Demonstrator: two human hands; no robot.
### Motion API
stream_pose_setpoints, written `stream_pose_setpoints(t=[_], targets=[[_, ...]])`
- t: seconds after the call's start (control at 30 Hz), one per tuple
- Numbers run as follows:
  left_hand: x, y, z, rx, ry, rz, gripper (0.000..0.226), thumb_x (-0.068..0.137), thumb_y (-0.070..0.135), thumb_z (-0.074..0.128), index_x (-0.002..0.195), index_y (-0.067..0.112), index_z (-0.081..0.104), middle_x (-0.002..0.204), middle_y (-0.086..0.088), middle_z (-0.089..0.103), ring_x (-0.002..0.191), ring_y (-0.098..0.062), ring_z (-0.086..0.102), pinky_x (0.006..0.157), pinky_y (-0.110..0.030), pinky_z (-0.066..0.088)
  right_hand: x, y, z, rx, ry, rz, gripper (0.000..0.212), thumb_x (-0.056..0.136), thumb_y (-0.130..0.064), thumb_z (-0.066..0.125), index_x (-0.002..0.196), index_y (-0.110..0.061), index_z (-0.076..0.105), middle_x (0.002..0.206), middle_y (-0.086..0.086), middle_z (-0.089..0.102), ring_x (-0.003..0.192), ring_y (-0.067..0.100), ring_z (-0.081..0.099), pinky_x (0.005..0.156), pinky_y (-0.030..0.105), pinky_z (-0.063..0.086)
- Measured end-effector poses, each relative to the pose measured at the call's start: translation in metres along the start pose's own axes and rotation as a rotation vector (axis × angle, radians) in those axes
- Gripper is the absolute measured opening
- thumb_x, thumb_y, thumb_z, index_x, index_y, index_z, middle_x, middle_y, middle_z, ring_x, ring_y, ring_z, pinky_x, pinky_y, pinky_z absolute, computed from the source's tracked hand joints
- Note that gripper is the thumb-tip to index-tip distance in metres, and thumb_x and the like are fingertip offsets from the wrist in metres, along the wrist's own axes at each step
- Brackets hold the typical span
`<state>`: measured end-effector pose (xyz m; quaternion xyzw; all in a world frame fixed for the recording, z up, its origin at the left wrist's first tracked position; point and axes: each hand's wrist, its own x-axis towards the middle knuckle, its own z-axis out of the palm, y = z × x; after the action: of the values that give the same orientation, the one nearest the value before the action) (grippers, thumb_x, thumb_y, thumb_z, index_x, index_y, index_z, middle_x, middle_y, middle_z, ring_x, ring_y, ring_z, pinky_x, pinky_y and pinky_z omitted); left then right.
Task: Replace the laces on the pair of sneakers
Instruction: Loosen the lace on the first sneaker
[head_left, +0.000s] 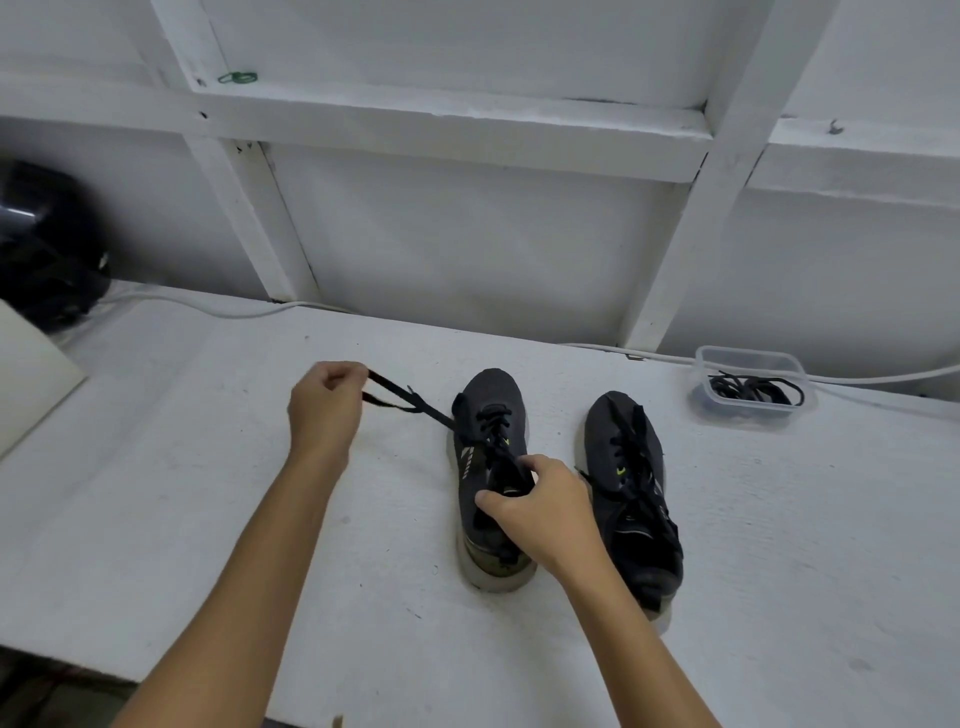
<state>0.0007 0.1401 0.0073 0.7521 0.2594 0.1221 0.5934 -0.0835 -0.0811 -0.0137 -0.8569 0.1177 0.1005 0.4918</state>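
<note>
Two dark sneakers stand side by side on the white table, toes pointing away toward the white framed wall, heels toward the person. Long axes run near-parallel, front to back.

Left sneaker: dark knit-looking upper, pale thick sole, small lime-green mark by the eyelets. Its black lace is drawn out sideways to the left, taut, flat like ribbon, in two strands. Left hand is held above the table, fingers curled, pinching the lace ends. Right hand grips the collar of this shoe, thumb on the near side and fingers curled over the opening; it hides the tongue and the upper eyelets.

Right sneaker: just beside the first, not touching as far as can be seen. Laces loose, trailing toward the heel. The right forearm cuts off part of its near side.

Far right, near the wall: clear plastic tub, rectangular with rounded corners, holding a tangle of spare black laces. A white cable runs along the table's back edge. At the far left edge, a dark rounded object, blurred, not identifiable.
</note>
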Motion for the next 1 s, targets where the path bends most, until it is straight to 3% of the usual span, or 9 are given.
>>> stream_pose_setpoints(t=[0.07, 0.2, 0.27, 0.33, 0.47, 0.67, 0.8, 0.9, 1.0], targets=[[0.006, -0.009, -0.006, 0.194, 0.029, 0.041, 0.006, 0.094, 0.025, 0.062, 0.098, 0.027, 0.067, 0.099, 0.009, 0.066, 0.089, -0.009, 0.061, 0.066, -0.018, 0.041, 0.0, 0.0, -0.001, 0.007, -0.004, 0.002, 0.022, 0.073, -0.037, 0.079, 0.086, -0.032, 0.063, 0.081, -0.014, 0.069, 0.076, 0.006, 0.069, 0.072, 0.034, 0.063], [-0.011, -0.023, 0.003, 0.52, -0.2, 0.153, 0.038, 0.094, 0.029, 0.066, 0.13, 0.022, 0.059, 0.124, 0.001, 0.055, 0.105, -0.021, 0.06, 0.091, -0.033, 0.047, 0.0, -0.001, -0.001, 0.018, -0.02, -0.002, 0.025, 0.073, -0.041, 0.08, 0.088, -0.034, 0.061, 0.09, -0.014, 0.069, 0.081, 0.006, 0.068, 0.075, 0.033, 0.062], [-0.03, -0.023, 0.012, 0.506, -0.199, 0.26, 0.023, 0.093, 0.028, 0.066, 0.116, 0.024, 0.065, 0.117, 0.004, 0.061, 0.093, -0.015, 0.063, 0.085, -0.033, 0.049, 0.0, 0.0, -0.004, 0.023, -0.048, -0.018, 0.022, 0.076, -0.044, 0.079, 0.089, -0.036, 0.063, 0.091, -0.017, 0.069, 0.085, 0.003, 0.067, 0.075, 0.027, 0.06], [-0.046, -0.021, 0.017, 0.435, -0.343, 0.26, 0.004, 0.093, 0.031, 0.066, 0.093, 0.032, 0.069, 0.093, 0.014, 0.069, 0.08, -0.001, 0.062, 0.072, -0.022, 0.047, 0.0, 0.001, -0.011, 0.018, -0.097, -0.038, 0.015, 0.081, -0.044, 0.077, 0.085, -0.043, 0.062, 0.084, -0.023, 0.069, 0.083, -0.003, 0.066, 0.068, 0.015, 0.054], [-0.067, -0.019, 0.02, 0.456, -0.682, 0.314, 0.013, 0.094, 0.033, 0.064, 0.084, 0.038, 0.071, 0.083, 0.025, 0.07, 0.08, 0.005, 0.066, 0.066, -0.005, 0.043, 0.003, 0.002, -0.03, -0.03, -0.15, -0.052, 0.01, 0.095, -0.036, 0.062, 0.097, -0.042, 0.07, 0.086, -0.025, 0.071, 0.084, -0.008, 0.066, 0.067, 0.007, 0.048], [-0.075, -0.022, 0.031, 0.389, -0.632, 0.305, 0.012, 0.09, 0.03, 0.072, 0.101, 0.031, 0.077, 0.095, 0.019, 0.073, 0.087, 0.01, 0.064, 0.073, -0.003, 0.045, 0.022, -0.004, -0.049, -0.094, -0.162, -0.065, 0.022, 0.1, -0.025, 0.059, 0.116, -0.027, 0.075, 0.1, -0.017, 0.07, 0.092, -0.003, 0.063, 0.069, 0.005, 0.038], [-0.075, -0.02, 0.036, 0.377, -0.621, 0.312, 0.01, 0.089, 0.03, 0.073, 0.098, 0.03, 0.078, 0.093, 0.018, 0.073, 0.088, 0.01, 0.064, 0.073, -0.002, 0.044, 0.032, -0.01, -0.05, -0.109, -0.202, -0.065, 0.018, 0.092, -0.03, 0.074, 0.11, -0.028, 0.077, 0.101, -0.011, 0.075, 0.079, -0.002, 0.063, 0.072, 0.015, 0.048], [-0.074, -0.019, 0.039, 0.36, -0.631, 0.286, 0.005, 0.09, 0.031, 0.071, 0.094, 0.033, 0.074, 0.091, 0.017, 0.072, 0.085, 0.01, 0.063, 0.069, -0.003, 0.043, 0.036, -0.008, -0.05, -0.1, -0.212, -0.07, 0.012, 0.091, -0.031, 0.075, 0.102, -0.028, 0.078, 0.097, -0.01, 0.075, 0.085, 0.003, 0.068, 0.082, 0.027, 0.059], [-0.075, -0.019, 0.039, 0.331, -0.665, 0.246, 0.005, 0.092, 0.032, 0.069, 0.096, 0.036, 0.07, 0.093, 0.017, 0.071, 0.086, 0.007, 0.063, 0.071, -0.008, 0.043, 0.038, -0.006, -0.05, -0.047, -0.248, -0.057, 0.012, 0.096, -0.034, 0.068, 0.104, -0.029, 0.076, 0.098, -0.008, 0.075, 0.091, 0.014, 0.073, 0.076, 0.033, 0.064]])
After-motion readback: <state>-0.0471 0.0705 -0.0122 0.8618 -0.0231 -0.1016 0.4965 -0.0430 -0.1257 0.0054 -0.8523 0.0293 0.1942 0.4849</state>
